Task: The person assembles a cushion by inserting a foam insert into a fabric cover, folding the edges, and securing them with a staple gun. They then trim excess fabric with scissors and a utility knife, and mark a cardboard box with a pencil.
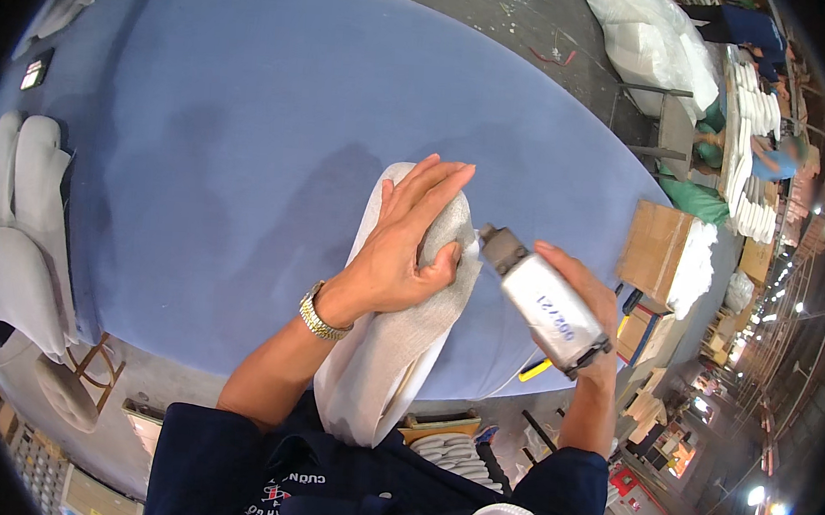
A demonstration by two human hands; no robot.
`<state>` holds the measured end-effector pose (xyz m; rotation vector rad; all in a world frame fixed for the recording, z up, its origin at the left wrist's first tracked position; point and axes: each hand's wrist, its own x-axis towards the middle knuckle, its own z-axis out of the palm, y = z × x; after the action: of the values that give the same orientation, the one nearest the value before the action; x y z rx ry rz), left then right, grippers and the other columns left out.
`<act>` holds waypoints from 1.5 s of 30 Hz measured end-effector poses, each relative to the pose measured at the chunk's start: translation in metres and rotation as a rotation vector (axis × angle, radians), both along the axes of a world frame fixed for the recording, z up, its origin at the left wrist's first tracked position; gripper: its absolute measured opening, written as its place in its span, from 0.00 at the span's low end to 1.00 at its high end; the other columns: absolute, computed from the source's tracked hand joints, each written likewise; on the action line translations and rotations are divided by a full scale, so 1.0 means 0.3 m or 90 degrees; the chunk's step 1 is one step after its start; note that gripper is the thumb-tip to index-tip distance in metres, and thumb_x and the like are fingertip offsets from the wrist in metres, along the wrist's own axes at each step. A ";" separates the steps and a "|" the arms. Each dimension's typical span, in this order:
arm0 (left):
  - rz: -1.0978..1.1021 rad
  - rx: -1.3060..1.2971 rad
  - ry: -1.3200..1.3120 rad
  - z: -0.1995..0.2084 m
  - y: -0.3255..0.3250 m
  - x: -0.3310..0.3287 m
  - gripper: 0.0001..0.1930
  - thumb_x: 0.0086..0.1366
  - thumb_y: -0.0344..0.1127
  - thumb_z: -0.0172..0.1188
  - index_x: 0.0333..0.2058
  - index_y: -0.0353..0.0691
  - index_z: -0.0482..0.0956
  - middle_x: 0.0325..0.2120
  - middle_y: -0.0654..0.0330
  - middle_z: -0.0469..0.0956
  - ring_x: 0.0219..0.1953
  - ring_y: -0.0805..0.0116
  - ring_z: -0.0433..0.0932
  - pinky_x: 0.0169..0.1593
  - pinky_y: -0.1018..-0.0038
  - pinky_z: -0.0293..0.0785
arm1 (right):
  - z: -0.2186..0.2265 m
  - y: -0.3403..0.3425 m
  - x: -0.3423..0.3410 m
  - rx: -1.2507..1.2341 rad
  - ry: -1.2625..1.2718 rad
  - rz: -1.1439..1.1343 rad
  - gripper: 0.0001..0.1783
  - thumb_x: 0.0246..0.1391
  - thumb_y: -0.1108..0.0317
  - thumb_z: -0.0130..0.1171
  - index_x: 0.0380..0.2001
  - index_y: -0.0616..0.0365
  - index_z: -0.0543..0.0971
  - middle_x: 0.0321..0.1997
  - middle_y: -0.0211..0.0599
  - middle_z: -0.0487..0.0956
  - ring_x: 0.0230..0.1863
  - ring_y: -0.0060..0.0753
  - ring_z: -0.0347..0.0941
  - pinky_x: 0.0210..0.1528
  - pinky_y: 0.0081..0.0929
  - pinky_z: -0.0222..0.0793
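A long, rounded pad covered in light grey fabric (368,368) leans from my waist out over the blue table. My left hand (404,233), with a metal watch (322,314) at the wrist, holds its far end. The fingers stretch over the top and the thumb presses on the fabric near the right edge. In my right hand (576,286) is a white, air-powered staple gun (546,305). Its dark nose points at the pad's right edge, close beside my left thumb; whether it touches cannot be seen. The right fingers are partly hidden behind the tool.
The blue-covered table (253,87) spreads ahead. Grey pads (28,234) lie at the left, near a phone (37,69). A cardboard box (654,244) with white stuffing stands right, and a yellow-handled tool (536,369) lies near the table's edge. People work at the far right.
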<state>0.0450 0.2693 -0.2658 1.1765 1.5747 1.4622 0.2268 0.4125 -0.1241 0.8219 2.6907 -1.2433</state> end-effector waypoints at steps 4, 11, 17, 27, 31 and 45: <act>-0.004 0.005 -0.010 -0.006 0.003 0.000 0.42 0.55 0.31 0.57 0.72 0.42 0.58 0.69 0.50 0.61 0.75 0.44 0.50 0.73 0.42 0.39 | 0.013 0.009 -0.075 -0.033 0.009 0.118 0.40 0.42 0.68 0.71 0.64 0.60 0.74 0.59 0.50 0.80 0.55 0.49 0.80 0.57 0.36 0.74; 0.007 0.000 -0.029 -0.011 0.008 -0.004 0.43 0.53 0.32 0.57 0.71 0.44 0.60 0.68 0.49 0.62 0.75 0.43 0.52 0.73 0.39 0.39 | 0.086 0.007 -0.141 -0.044 -0.096 0.145 0.43 0.40 0.68 0.72 0.65 0.59 0.73 0.60 0.49 0.79 0.58 0.52 0.79 0.58 0.37 0.75; 0.014 0.001 -0.015 -0.008 0.006 -0.014 0.43 0.53 0.33 0.58 0.71 0.44 0.61 0.67 0.50 0.63 0.74 0.42 0.53 0.72 0.38 0.42 | 0.095 -0.010 -0.147 0.007 -0.132 0.152 0.47 0.34 0.67 0.72 0.65 0.57 0.73 0.60 0.47 0.79 0.57 0.51 0.80 0.57 0.37 0.76; -0.021 0.016 -0.043 -0.025 0.002 -0.021 0.47 0.51 0.33 0.60 0.73 0.47 0.56 0.68 0.51 0.59 0.75 0.42 0.47 0.70 0.29 0.34 | 0.085 0.001 -0.164 -0.037 -0.143 0.117 0.45 0.35 0.60 0.70 0.64 0.57 0.74 0.57 0.50 0.80 0.53 0.52 0.80 0.53 0.36 0.76; -0.067 0.010 -0.049 -0.029 0.002 -0.053 0.49 0.50 0.33 0.61 0.74 0.47 0.54 0.69 0.50 0.58 0.76 0.41 0.46 0.70 0.29 0.31 | 0.044 0.041 -0.165 -0.086 -0.157 0.101 0.45 0.39 0.51 0.66 0.64 0.58 0.74 0.49 0.48 0.81 0.48 0.51 0.81 0.48 0.35 0.75; -0.239 0.066 -0.143 -0.155 0.226 -0.226 0.30 0.76 0.52 0.43 0.24 0.35 0.81 0.15 0.49 0.73 0.22 0.52 0.73 0.34 0.57 0.70 | 0.003 0.028 -0.248 0.009 -0.172 0.170 0.40 0.41 0.71 0.72 0.63 0.55 0.75 0.45 0.41 0.81 0.40 0.42 0.82 0.39 0.31 0.78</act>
<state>-0.0226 0.3371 -0.3124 1.2403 1.0706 1.3803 0.1524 0.4208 -0.1231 0.5600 2.4928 -0.9784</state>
